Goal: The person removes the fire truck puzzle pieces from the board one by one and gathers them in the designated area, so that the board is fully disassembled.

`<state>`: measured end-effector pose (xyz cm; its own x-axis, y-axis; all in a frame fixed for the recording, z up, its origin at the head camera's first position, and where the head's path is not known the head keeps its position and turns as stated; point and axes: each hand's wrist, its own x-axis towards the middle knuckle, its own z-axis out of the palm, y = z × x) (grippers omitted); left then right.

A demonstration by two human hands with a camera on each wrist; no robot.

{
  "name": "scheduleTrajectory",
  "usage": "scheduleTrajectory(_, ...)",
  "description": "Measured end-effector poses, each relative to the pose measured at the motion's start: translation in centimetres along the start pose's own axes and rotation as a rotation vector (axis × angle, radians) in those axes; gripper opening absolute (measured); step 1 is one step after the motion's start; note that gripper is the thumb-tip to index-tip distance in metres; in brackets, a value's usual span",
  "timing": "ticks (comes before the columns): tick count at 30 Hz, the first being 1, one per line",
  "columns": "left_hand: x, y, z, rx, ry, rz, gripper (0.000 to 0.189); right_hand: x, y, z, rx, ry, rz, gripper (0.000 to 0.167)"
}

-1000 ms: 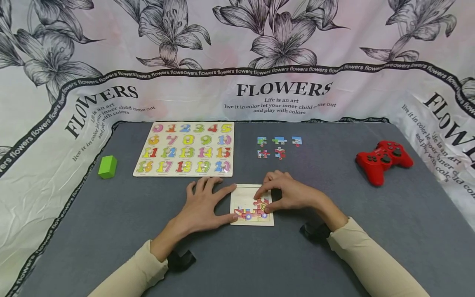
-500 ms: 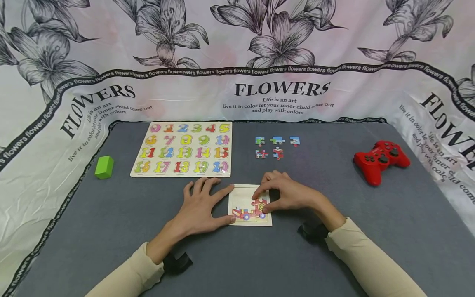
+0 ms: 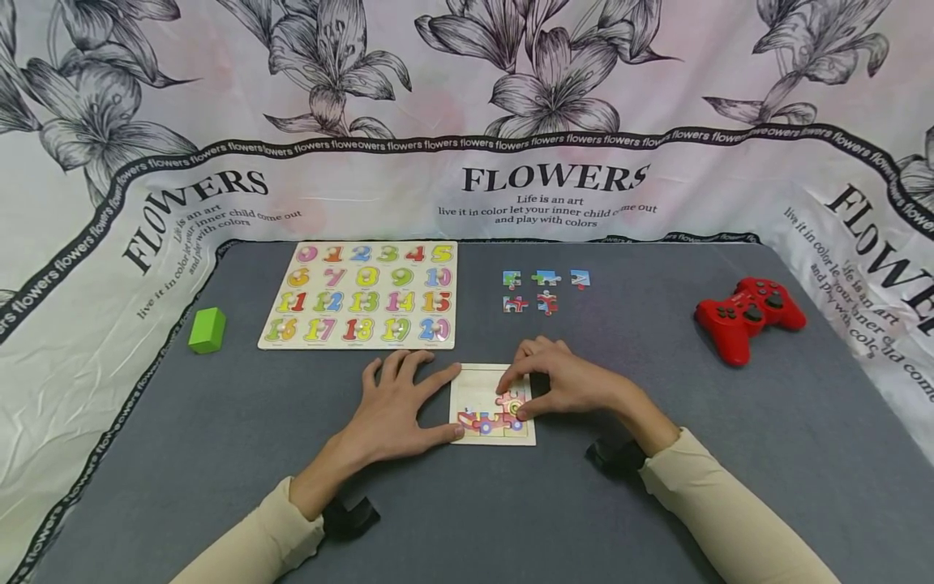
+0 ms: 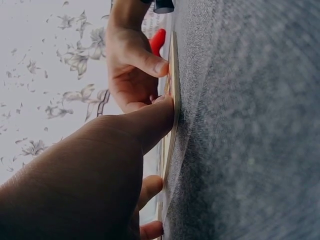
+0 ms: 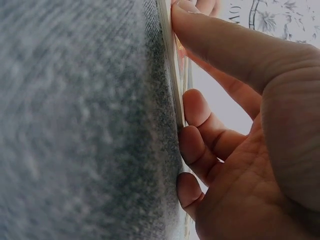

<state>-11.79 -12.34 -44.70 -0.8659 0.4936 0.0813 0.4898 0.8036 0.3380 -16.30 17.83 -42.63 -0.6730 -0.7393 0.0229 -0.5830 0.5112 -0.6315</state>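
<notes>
A small wooden puzzle tray (image 3: pixel 476 383) lies flat on the grey table. Joined jigsaw pieces (image 3: pixel 485 422) showing part of a red vehicle fill its bottom row. My left hand (image 3: pixel 397 405) is spread at the tray's left side, with its thumb on the lower left corner and index fingertip at the upper left one. My right hand (image 3: pixel 572 381) pinches a puzzle piece (image 3: pixel 513 403) with a yellow round print between thumb and index finger. That piece sits above the bottom row at the tray's right side. In the right wrist view, the other fingers (image 5: pixel 192 145) curl beside the tray edge.
Behind the tray, several loose jigsaw pieces (image 3: pixel 546 278) lie in two rows. A number puzzle board (image 3: pixel 357 345) is at the back left, with a green block (image 3: pixel 207 330) beside it. A red game controller (image 3: pixel 751 315) lies at the right. A flower-printed sheet (image 3: pixel 350 191) hangs behind.
</notes>
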Motion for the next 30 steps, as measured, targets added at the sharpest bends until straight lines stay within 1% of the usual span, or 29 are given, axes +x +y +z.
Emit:
scheduleTrajectory(6,0.04,0.03,-0.04,-0.009,-0.006,-0.008,0.079,0.01,-0.16,-0.03,0.0,0.002,-0.003,0.037)
scheduleTrajectory(12,0.02,0.0,-0.08,-0.007,0.0,-0.008,0.079,0.12,-0.62,-0.14,0.011,-0.012,0.014,0.038)
scheduleTrajectory(24,-0.01,-0.06,-0.1,-0.012,-0.006,-0.011,0.079,0.16,-0.89,-0.17,-0.02,-0.049,0.013,0.04)
scheduleTrajectory(30,0.02,0.01,-0.08,-0.013,-0.006,-0.017,0.08,0.11,-0.69,-0.22,0.001,-0.039,0.015,0.04)
